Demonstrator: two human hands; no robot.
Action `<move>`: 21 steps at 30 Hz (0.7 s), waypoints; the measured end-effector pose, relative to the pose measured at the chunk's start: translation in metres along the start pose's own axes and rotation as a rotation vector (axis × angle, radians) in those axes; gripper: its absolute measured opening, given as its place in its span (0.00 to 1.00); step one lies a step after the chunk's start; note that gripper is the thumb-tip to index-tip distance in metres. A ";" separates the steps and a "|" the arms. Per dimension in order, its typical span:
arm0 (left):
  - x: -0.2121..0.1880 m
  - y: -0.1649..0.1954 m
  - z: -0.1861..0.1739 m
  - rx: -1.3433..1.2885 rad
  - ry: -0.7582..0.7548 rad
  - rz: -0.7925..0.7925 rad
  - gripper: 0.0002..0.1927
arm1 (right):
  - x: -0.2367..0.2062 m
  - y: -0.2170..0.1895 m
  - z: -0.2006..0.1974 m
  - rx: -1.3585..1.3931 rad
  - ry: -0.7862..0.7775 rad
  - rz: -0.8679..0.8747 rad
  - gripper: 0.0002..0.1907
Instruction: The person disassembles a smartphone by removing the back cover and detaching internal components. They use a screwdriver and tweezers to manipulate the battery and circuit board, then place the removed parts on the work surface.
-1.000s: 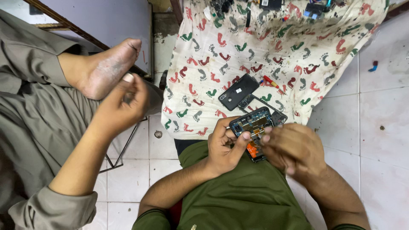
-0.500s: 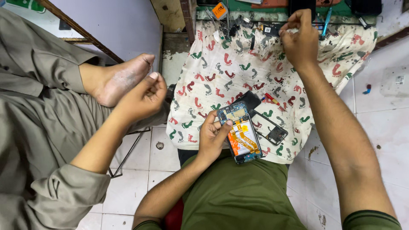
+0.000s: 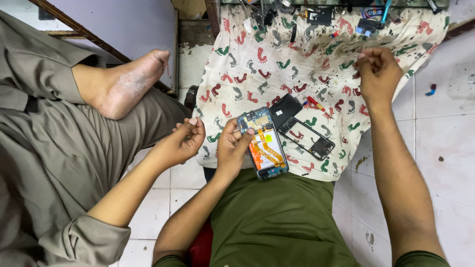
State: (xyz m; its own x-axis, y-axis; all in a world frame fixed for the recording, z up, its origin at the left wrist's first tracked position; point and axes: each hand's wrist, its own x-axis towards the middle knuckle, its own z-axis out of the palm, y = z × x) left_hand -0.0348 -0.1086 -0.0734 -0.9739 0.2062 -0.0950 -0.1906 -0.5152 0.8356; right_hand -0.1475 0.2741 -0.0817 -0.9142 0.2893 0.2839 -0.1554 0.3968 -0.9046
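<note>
While our left hand [image 3: 232, 148] grips the opened smartphone [image 3: 262, 144] over the footprint-patterned cloth [image 3: 277, 69], circuitry facing up, we should keep it level as our right hand [image 3: 378, 71], fingers curled shut, pinches something too small to identify.

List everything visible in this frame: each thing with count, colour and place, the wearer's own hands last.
opened phone: one, blue frame, orange ribbon cables, at the cloth's near edge
black panel: one, beside the phone
black frame: one, right of the phone
printed cloth: one, cream with red and green footprints, over the work surface
small tools and parts: several, dark, along the far edge
co-worker's hand: one, left of the phone
bare foot: one, upper left
left hand: holds the phone
right hand: closed, over the cloth's far right; contents unclear
</note>
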 end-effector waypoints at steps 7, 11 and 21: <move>0.011 0.007 -0.019 0.011 0.077 -0.011 0.16 | -0.062 0.026 -0.016 -0.046 0.033 0.104 0.07; 0.016 0.007 -0.020 0.046 0.107 -0.031 0.16 | -0.060 0.000 -0.010 -0.088 0.026 0.088 0.09; 0.015 -0.004 -0.005 0.047 0.084 -0.086 0.15 | 0.046 -0.105 0.069 -0.222 -0.261 -0.223 0.08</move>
State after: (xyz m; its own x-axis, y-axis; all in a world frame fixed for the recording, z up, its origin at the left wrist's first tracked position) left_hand -0.0490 -0.1079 -0.0808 -0.9614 0.1768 -0.2109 -0.2701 -0.4585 0.8467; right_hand -0.1988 0.1856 0.0046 -0.9361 -0.0445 0.3489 -0.3017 0.6114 -0.7315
